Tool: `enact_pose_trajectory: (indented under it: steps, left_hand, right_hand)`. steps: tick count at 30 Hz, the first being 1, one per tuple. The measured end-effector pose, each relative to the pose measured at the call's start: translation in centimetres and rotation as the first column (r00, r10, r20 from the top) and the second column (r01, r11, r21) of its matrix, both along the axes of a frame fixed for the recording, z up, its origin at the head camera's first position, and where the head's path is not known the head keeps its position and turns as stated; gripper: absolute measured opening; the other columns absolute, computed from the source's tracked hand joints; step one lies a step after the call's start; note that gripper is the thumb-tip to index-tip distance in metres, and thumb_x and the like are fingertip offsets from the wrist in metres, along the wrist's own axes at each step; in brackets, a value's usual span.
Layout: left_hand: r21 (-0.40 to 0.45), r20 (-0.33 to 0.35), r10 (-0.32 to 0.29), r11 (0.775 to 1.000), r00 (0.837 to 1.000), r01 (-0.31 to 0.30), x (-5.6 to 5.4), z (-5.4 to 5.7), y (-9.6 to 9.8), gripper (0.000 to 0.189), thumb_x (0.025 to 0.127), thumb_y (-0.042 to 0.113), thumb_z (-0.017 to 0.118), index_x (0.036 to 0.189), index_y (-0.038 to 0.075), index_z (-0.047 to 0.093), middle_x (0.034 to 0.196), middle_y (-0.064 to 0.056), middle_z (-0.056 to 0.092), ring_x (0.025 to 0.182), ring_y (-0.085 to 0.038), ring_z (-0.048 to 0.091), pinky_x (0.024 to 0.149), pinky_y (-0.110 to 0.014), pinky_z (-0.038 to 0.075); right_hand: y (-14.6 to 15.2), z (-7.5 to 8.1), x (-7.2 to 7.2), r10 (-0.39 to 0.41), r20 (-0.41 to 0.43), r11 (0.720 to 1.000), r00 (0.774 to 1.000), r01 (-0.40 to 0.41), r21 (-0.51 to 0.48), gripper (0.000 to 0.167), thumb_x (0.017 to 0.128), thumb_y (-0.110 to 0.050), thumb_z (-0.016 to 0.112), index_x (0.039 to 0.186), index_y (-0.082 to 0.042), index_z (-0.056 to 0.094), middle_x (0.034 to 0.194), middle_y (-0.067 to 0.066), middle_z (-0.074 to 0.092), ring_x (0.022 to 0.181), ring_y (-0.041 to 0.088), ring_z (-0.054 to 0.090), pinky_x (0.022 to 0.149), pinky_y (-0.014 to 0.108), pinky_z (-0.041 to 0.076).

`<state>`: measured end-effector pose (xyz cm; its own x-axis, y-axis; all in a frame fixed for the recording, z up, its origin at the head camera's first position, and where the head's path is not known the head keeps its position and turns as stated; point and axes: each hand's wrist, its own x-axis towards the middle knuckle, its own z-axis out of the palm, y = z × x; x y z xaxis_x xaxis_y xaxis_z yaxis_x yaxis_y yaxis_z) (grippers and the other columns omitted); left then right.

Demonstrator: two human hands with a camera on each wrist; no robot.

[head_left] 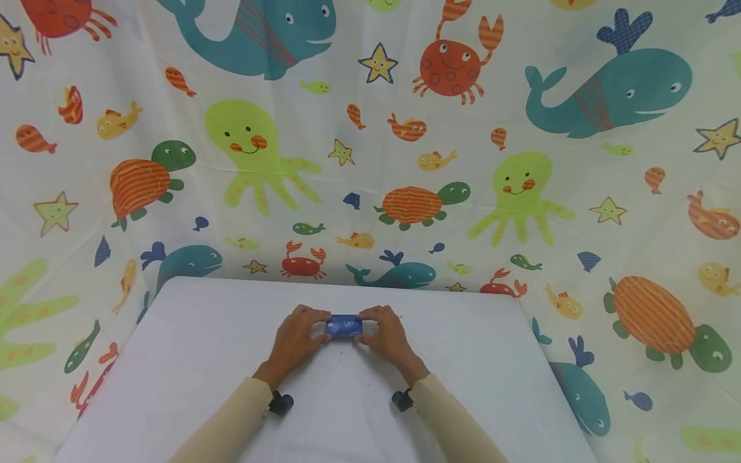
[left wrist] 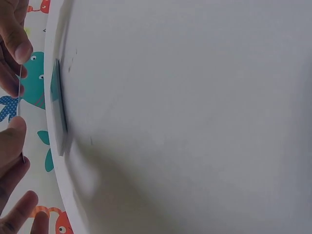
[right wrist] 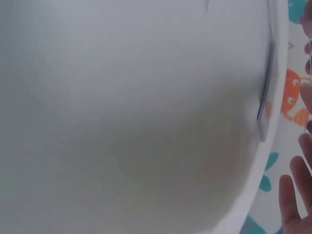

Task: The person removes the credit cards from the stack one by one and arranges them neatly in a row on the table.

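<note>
A thin blue card [head_left: 345, 326] with pale lettering is held between both hands above the white table. My left hand [head_left: 298, 337] pinches its left end between thumb and fingers. At the right end, my right hand [head_left: 389, 337] pinches it the same way. Seen edge-on in the left wrist view, the card [left wrist: 20, 90] is just a thin line. Below it on the table lies a flat, glossy slab [left wrist: 58, 109] that mirrors the printed cloth; its kind cannot be told. The right wrist view shows this slab [right wrist: 266, 92] apart from the fingers.
The white-covered table [head_left: 214, 360] ends at a rounded far edge just beyond the hands. Behind it hangs a cloth [head_left: 359, 180] printed with sea animals. Dark wrist cameras [head_left: 282, 404] sit at both cuffs.
</note>
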<state>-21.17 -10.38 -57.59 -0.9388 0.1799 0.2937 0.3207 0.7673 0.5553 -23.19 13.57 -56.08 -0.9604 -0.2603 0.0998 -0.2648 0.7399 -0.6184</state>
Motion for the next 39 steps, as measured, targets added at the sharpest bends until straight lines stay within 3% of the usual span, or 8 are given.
enact_pose_trajectory:
  steps: [11, 27, 39]
  left_hand:
    - [-0.029, -0.023, -0.018, 0.999, 1.000, 0.017, 1.2, 1.1, -1.2, 0.044, 0.086, 0.025, 0.091, 0.127, 0.015, 0.078, 0.123, -0.001, 0.079, 0.117, -0.024, 0.064, 0.101, -0.049, 0.060]
    - [-0.041, -0.048, -0.002, 0.999, 0.999, 0.001, 3.0, 1.2, -2.8, 0.049, 0.082, 0.023, 0.094, 0.128, 0.014, 0.078, 0.121, -0.002, 0.079, 0.115, -0.024, 0.065, 0.098, -0.051, 0.061]
    - [-0.046, -0.041, 0.009, 0.999, 0.999, -0.011, 4.2, 1.3, -4.3, 0.050, 0.080, 0.020, 0.095, 0.127, 0.015, 0.079, 0.119, -0.001, 0.080, 0.116, -0.024, 0.066, 0.098, -0.051, 0.061]
  right_hand:
    - [-0.6, 0.1, 0.9, 0.013, -0.003, 1.000, 1.000, -0.013, -0.025, 0.043, 0.086, -0.027, 0.091, 0.127, -0.019, 0.079, 0.129, 0.001, 0.073, 0.126, 0.025, 0.060, 0.112, 0.054, 0.052]
    - [-2.1, 0.5, 2.4, 0.022, 0.031, 0.999, 0.999, -0.021, -0.045, 0.046, 0.085, -0.029, 0.092, 0.129, -0.023, 0.078, 0.130, -0.004, 0.072, 0.125, 0.020, 0.060, 0.111, 0.048, 0.052]
    - [-3.6, 0.3, 3.3, 0.046, 0.005, 0.998, 0.999, -0.045, -0.037, 0.046, 0.084, -0.029, 0.093, 0.128, -0.024, 0.079, 0.129, -0.006, 0.073, 0.125, 0.017, 0.060, 0.111, 0.044, 0.054]
